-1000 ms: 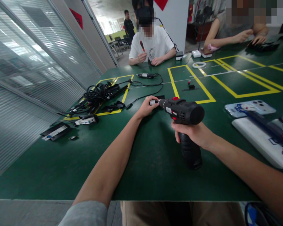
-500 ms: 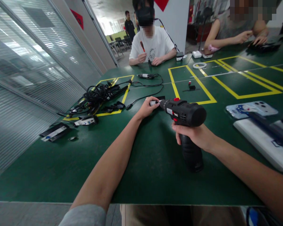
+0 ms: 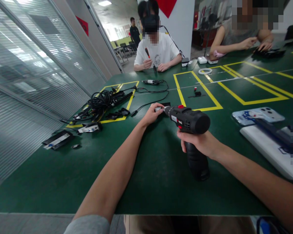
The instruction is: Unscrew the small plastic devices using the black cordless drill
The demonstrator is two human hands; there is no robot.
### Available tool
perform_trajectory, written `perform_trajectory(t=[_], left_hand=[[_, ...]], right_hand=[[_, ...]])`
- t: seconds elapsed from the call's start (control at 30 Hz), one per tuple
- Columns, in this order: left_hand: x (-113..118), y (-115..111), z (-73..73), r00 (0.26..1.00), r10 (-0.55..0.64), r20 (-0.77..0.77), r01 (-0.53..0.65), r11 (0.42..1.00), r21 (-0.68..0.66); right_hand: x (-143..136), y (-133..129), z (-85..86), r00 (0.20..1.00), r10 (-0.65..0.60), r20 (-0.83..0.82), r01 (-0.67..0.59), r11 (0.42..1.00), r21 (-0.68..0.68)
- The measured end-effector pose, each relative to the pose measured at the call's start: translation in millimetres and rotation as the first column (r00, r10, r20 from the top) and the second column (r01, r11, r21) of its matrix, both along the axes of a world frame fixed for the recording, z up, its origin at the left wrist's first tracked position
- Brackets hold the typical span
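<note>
Head camera: the right hand (image 3: 206, 143) is gripping a drill (image 3: 189, 120) in curled fingers and aiming its tip (image 3: 167, 110) at a small part (image 3: 158, 110) the left hand (image 3: 151, 115) is pinching on the table (image 3: 158, 182), the work seemingly lined up but unfinished.

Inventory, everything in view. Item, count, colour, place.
table: 1, green, across view
drill: 1, black and red, centre
part: 1, pale and dark, at drill tip
cable pile: 1, black, left
loose pieces: several, black, beside cable pile
labelled pieces: 2, black and white, near left
device: 1, silver and black, far centre
tape outlines: several, yellow, on table
ring: 1, white, far right of centre
boxes: 3, white and dark, far side
phone: 1, pale blue, right
slab: 1, white, near right
screwdriver: 1, red and black, far centre
people: at least 3, in white, grey, black, beyond table
left hand: 1, bare, holding part
right hand: 1, bare, holding drill
</note>
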State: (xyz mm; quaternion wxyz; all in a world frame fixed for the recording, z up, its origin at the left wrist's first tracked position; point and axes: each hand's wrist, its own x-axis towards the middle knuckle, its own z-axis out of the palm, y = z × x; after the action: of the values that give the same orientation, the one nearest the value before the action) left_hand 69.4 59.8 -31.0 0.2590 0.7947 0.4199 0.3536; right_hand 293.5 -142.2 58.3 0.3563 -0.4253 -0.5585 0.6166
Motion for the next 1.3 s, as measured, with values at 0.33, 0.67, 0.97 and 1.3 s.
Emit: perform_trajectory(t=[0.33, 0.67, 0.97, 1.3], left_hand=[[1.2, 0.8, -0.5, 0.999, 0.009, 0.035, -0.008, 0.999, -0.034], [5.1, -0.9, 3.8, 0.999, 0.028, 0.045, -0.025, 0.998, -0.062], [6.8, -4.7, 6.9, 0.997, 0.054, 0.057, -0.049, 0.995, -0.09], [6.7, -6.0, 8.5, 0.998, 0.036, 0.056, -0.032, 0.996, -0.084]], right_hand=[[-2.2, 0.1, -1.1, 0.999, -0.022, -0.03, 0.023, 1.0, 0.002], [-1.5, 0.9, -2.0, 0.999, -0.033, -0.003, 0.033, 0.999, 0.016], [-1.8, 0.5, -1.2, 0.998, -0.058, -0.026, 0.058, 0.998, 0.014], [-1.5, 0.5, -1.1, 0.998, -0.053, -0.023, 0.053, 0.998, 0.017]])
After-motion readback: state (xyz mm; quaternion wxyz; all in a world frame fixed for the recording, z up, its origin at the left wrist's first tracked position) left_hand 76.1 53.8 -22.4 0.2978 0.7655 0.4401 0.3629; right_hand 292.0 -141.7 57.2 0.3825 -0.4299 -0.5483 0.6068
